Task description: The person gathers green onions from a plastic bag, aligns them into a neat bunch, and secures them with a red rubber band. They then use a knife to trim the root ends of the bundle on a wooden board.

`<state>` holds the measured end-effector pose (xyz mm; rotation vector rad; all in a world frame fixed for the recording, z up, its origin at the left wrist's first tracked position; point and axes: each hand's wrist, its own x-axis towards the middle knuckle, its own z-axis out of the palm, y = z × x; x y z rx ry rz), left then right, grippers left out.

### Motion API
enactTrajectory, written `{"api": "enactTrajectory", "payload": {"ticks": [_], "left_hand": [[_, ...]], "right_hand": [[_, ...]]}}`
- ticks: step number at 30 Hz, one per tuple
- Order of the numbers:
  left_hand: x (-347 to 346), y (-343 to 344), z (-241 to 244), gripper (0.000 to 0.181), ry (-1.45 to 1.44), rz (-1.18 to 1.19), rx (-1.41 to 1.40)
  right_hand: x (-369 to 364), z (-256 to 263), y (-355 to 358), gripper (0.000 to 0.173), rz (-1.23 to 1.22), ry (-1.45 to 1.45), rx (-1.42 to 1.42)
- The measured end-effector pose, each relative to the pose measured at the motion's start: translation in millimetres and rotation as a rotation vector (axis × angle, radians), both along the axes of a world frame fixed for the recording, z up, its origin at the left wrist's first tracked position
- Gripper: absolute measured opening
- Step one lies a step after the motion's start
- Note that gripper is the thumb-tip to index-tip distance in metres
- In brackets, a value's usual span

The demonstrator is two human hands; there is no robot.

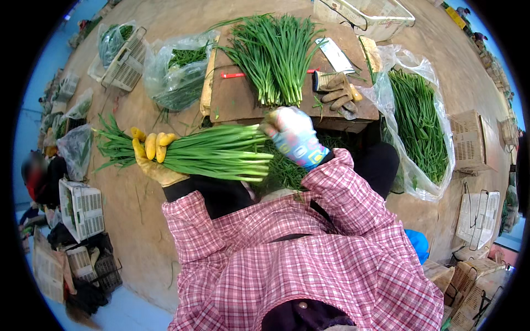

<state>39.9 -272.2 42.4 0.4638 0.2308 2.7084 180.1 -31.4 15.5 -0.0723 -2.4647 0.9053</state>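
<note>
My left hand (155,155), in a yellow glove, is closed around a bundle of Chinese chives (215,153) near its leafy end. The pale stem ends point right. My right hand (292,132), in a patterned white and blue glove, is blurred beside the upper stem ends; its fingertips are unclear, so whether it grips any stalks cannot be told. Beyond the hands, more chives (281,58) lie on a brown board (232,99), partly over a red strip (234,75). A worn work glove (337,91) and a white paper (335,56) lie to their right.
Clear plastic bags of greens stand left (178,78) and right (418,124) of the board. Loose green trimmings (285,171) lie below my right hand. Plastic crates stand at the upper left (126,62), top right (381,25) and right (466,138). A person (56,176) is at far left.
</note>
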Motion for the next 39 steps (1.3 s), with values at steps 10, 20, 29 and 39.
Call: {"api": "enactTrajectory", "payload": {"ticks": [10, 20, 29, 39], "left_hand": [[-8, -4, -8, 0.023, -0.066, -0.013, 0.052], [-23, -29, -13, 0.022, -0.094, 0.04, 0.101], [-20, -6, -18, 0.024, -0.149, 0.045, 0.036], [-38, -32, -30, 0.019, -0.232, 0.373, -0.179]], "right_hand": [[15, 13, 7, 0.044, 0.433, -0.1, 0.275], [37, -26, 27, 0.032, 0.015, -0.768, -0.036], [16, -30, -34, 0.025, 0.107, -0.412, -0.66], [43, -68, 10, 0.022, -0.219, -0.264, -0.367]]}}
